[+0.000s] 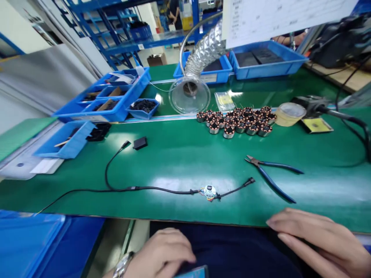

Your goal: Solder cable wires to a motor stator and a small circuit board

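Note:
My left hand [162, 251] is below the table's front edge, fingers curled over a phone [193, 272] on my lap, with a watch on the wrist. My right hand [315, 239] lies at the front edge of the green table [179, 154], fingers stretched out flat and holding nothing. On the table ahead lies a black cable [145, 189] with a small round circuit board [209, 190] wired into it. Blue-handled cutting pliers [272, 173] lie just beyond my right hand.
A cluster of copper-wound motor stators [236, 120] sits mid-table beside a tape roll [290, 114]. A fume hose with a clear funnel [189, 94] hangs behind. Blue bins [107, 100] stand at left and back; a soldering iron stand [313, 106] is at right. A small black part [140, 143] lies loose.

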Demonstrator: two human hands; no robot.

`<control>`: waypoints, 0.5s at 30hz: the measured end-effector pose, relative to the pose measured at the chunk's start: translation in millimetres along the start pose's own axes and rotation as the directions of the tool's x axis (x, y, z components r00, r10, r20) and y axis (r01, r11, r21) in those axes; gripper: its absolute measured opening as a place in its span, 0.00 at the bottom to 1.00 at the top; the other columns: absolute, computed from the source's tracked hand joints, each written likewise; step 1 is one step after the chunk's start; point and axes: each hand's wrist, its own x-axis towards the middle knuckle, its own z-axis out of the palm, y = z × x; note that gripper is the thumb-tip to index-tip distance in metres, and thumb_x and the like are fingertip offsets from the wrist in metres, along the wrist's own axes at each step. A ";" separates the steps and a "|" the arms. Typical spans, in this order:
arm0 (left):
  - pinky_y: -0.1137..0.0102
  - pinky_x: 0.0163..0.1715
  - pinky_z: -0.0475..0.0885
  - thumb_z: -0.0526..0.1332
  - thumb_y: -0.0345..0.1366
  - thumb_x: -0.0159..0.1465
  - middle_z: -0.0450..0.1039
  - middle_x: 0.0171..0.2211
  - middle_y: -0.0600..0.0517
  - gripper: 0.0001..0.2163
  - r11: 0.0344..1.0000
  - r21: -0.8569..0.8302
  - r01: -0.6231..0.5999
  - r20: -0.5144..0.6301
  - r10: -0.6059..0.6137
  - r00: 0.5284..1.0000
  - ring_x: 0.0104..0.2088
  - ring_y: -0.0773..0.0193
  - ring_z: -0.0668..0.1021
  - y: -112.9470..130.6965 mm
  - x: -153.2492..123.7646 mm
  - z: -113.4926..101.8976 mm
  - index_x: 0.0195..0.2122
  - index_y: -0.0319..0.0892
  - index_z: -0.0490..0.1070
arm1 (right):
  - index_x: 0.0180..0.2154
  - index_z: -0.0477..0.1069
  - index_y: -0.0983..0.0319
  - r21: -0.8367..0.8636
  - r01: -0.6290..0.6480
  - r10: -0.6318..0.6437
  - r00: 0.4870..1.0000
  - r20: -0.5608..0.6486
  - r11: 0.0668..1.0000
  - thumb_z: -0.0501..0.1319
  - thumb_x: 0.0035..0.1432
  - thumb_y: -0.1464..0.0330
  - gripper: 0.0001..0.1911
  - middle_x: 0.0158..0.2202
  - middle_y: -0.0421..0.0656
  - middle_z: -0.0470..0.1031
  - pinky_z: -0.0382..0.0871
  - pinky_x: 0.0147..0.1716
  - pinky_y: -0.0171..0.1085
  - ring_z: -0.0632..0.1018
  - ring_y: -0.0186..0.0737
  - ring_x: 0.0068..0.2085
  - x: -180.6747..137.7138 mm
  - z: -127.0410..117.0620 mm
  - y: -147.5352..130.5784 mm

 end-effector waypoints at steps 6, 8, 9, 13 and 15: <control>0.66 0.46 0.68 0.46 0.18 0.55 0.72 0.45 0.49 0.25 0.588 0.759 0.280 -0.217 -0.177 0.960 0.46 0.61 0.73 -75.2 -53.6 100.4 0.50 0.44 0.67 | 0.38 0.70 0.62 0.115 0.043 -0.046 0.999 0.025 0.992 0.57 0.56 0.72 0.07 0.31 0.43 0.76 0.74 0.34 0.30 0.77 0.36 0.34 30.6 4.3 -2.4; 0.62 0.47 0.67 0.44 0.18 0.55 0.71 0.46 0.47 0.24 0.515 0.810 0.282 -0.272 -0.098 0.957 0.47 0.58 0.72 -77.1 -40.4 115.4 0.48 0.40 0.68 | 0.37 0.70 0.63 0.160 0.046 -0.051 0.998 0.028 0.986 0.56 0.56 0.74 0.07 0.31 0.43 0.75 0.74 0.34 0.31 0.77 0.36 0.34 38.8 10.0 -6.1; 0.61 0.46 0.67 0.45 0.19 0.56 0.73 0.43 0.47 0.22 0.528 0.803 0.278 -0.291 -0.061 0.955 0.45 0.58 0.74 -74.0 -28.1 115.5 0.46 0.40 0.69 | 0.37 0.69 0.63 0.180 0.050 -0.056 0.998 0.030 0.982 0.56 0.56 0.75 0.07 0.31 0.44 0.75 0.74 0.35 0.32 0.76 0.36 0.34 41.9 13.9 -8.0; 0.71 0.31 0.70 0.46 0.23 0.61 0.75 0.31 0.52 0.15 0.758 0.646 0.095 -0.268 0.109 0.957 0.29 0.64 0.76 -46.4 23.1 84.2 0.42 0.42 0.68 | 0.39 0.69 0.64 0.162 0.068 -0.067 0.998 -0.009 0.984 0.55 0.56 0.76 0.08 0.34 0.45 0.74 0.73 0.40 0.37 0.75 0.37 0.38 45.5 33.7 -10.4; 0.74 0.27 0.68 0.45 0.27 0.64 0.75 0.31 0.52 0.13 0.867 0.493 -0.072 -0.234 0.212 0.949 0.27 0.67 0.75 -32.4 33.7 61.5 0.42 0.42 0.67 | 0.41 0.69 0.64 0.077 0.063 -0.062 0.998 -0.024 0.995 0.55 0.57 0.75 0.10 0.38 0.47 0.73 0.71 0.44 0.41 0.73 0.39 0.43 42.4 42.8 -7.1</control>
